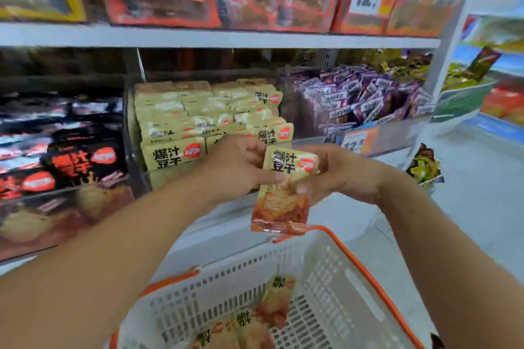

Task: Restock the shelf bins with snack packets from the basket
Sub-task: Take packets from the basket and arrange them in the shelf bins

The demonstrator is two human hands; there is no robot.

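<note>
Both hands, left hand (235, 170) and right hand (340, 173), pinch one tan packet (283, 193) upright above white basket (326, 272); tan-packet bin (136, 133) just beyond, apparently full.

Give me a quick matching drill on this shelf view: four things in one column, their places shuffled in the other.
Things:
1. beige packet
2. black packets
3. purple packets
4. white basket

Places:
A. right bin
B. held in both hands
C. below the hands
D. left bin

Pairs: 1-B, 2-D, 3-A, 4-C. The left hand and right hand both pinch the packet.
</note>
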